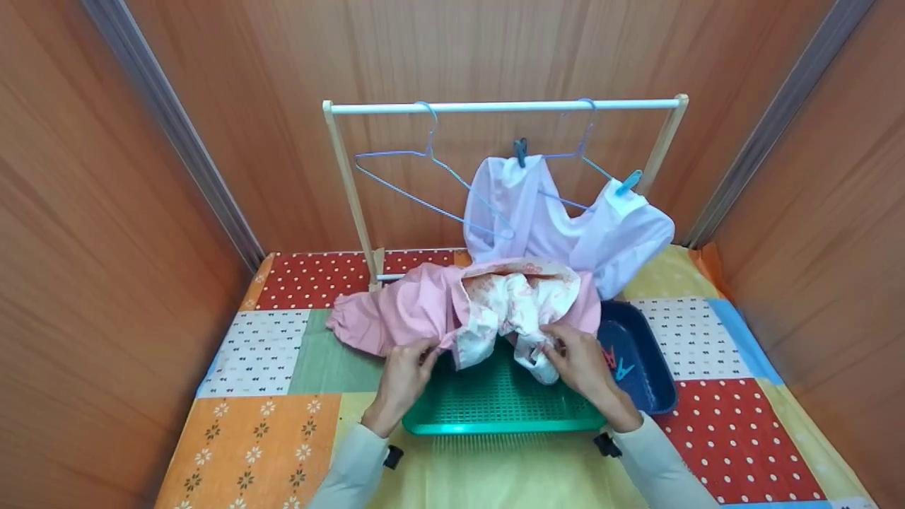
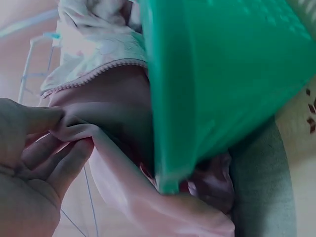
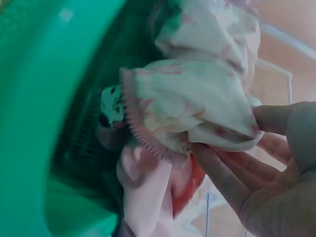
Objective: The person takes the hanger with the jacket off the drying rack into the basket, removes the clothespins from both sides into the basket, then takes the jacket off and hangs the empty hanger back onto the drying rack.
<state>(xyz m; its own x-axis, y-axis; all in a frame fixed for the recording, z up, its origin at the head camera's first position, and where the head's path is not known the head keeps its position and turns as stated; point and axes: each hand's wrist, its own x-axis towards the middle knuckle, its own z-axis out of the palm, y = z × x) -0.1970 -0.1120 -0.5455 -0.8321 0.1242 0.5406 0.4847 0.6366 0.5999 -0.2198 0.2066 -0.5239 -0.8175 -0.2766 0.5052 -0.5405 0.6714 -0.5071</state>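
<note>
A pink jacket [image 1: 417, 304] with a white, pink-patterned lining [image 1: 488, 311] lies over the back of a green basket [image 1: 502, 426], one sleeve stretched out to the left. My left hand [image 1: 406, 371] pinches the pink fabric near the jacket's front opening. In the left wrist view, thumb and fingers meet on a fold of pink cloth [image 2: 123, 177] beside the zip teeth [image 2: 106, 66]. My right hand [image 1: 581, 359] pinches the white lining side. The right wrist view shows its fingers on the patterned cloth [image 3: 197, 103], whose zip edge [image 3: 133, 113] hangs over the basket.
Behind stands a rack with a white rail [image 1: 495, 107]. A bare hanger [image 1: 428, 152] hangs left; a pale lilac garment [image 1: 509, 205] is clipped to the right hanger by a dark peg [image 1: 521, 152] and a blue peg [image 1: 628, 182]. A navy tray [image 1: 654, 382] holds pegs [image 1: 622, 369].
</note>
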